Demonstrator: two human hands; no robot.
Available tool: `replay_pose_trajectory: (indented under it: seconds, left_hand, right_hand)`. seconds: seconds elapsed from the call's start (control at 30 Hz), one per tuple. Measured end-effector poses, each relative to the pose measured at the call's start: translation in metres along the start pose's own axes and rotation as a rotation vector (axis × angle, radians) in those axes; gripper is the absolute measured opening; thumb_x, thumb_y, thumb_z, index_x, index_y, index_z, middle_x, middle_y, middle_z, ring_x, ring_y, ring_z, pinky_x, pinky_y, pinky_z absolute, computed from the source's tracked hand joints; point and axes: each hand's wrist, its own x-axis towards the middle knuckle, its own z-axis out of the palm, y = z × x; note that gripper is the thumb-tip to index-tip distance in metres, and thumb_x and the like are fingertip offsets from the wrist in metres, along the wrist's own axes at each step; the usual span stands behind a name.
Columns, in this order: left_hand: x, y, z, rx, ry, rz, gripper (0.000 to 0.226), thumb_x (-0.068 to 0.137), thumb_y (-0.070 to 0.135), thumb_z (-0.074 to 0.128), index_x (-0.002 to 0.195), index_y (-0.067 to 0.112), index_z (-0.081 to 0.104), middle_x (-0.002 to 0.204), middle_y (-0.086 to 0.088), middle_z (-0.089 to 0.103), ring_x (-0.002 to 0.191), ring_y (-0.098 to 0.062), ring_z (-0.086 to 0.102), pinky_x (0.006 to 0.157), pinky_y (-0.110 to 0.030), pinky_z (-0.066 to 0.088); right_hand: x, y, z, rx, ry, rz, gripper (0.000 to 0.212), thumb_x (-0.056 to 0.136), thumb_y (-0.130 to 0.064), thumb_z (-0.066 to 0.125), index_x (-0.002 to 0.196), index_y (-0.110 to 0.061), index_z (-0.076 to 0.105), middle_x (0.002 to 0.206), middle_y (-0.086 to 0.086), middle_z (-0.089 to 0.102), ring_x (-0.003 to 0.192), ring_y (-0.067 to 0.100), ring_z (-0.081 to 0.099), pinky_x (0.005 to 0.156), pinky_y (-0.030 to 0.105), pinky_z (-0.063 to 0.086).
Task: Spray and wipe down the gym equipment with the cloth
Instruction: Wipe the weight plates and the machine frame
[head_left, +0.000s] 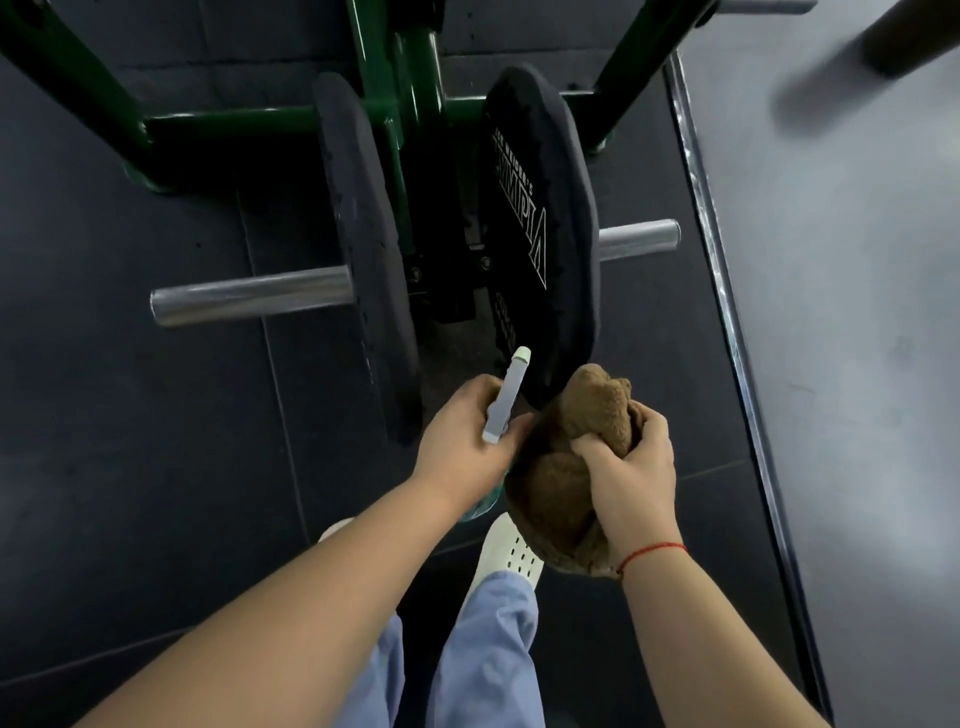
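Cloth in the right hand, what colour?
Plain brown, no pattern. The cloth is bunched in the right hand; the head view shows it.

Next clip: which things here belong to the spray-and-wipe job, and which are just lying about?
Job: spray bottle, held in the left hand; brown cloth, gripped by the right hand; left weight plate; right weight plate; green rack.
Just there: white shoe; red wrist string; floor mat.
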Motion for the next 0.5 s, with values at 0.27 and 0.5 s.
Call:
replay_pose_trajectory:
  seconds: [0.27, 0.5]
  left_hand:
    - [0.008, -0.077, 0.034, 0.139, -0.164, -0.011, 0.042, 0.093, 0.033, 0.068, 0.131, 0.033, 0.051, 0.125, 0.004, 0.058, 0.11, -0.018, 0.06, 0.096, -0.049, 0.053]
    - [0.036, -0.151, 0.069, 0.44, -0.177, -0.095, 0.074, 0.097, 0.058, 0.053, 0.159, 0.032, 0.021, 0.159, -0.008, 0.04, 0.14, -0.029, 0.047, 0.113, -0.056, 0.037]
  right_hand:
    - [0.006, 0.056, 0.024, 0.072, -0.058, 0.108, 0.051, 0.088, -0.017, 0.07, 0.13, -0.031, 0.044, 0.122, -0.006, 0.042, 0.102, 0.01, 0.047, 0.091, 0.036, 0.043]
    - [0.035, 0.12, 0.045, 0.015, -0.14, 0.194, 0.056, 0.089, -0.021, 0.072, 0.136, -0.031, 0.042, 0.133, 0.0, 0.043, 0.114, 0.017, 0.048, 0.104, 0.043, 0.046]
